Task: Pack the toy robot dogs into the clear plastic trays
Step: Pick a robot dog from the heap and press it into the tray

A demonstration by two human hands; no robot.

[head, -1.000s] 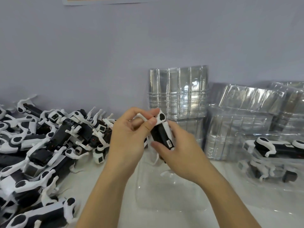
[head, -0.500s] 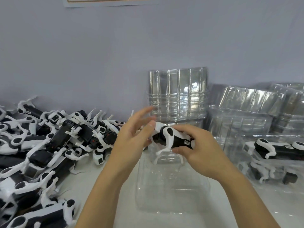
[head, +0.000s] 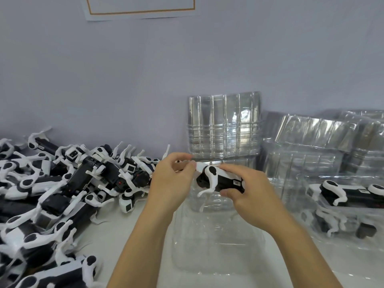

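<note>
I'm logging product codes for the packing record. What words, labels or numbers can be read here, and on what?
None legible.
Held toy dog: small sticker, too blurred.
Packed dog on the right: sticker, too small.
Wall paper: only an orange border shows.

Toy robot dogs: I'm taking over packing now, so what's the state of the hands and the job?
Right hand grips one toy dog above the open clear tray.
Left hand pinches its front end.
Done: a packed tray holds dogs at right.
Left: seat this dog, then work through the loose dog pile at left, using the empty tray stacks behind.
</note>
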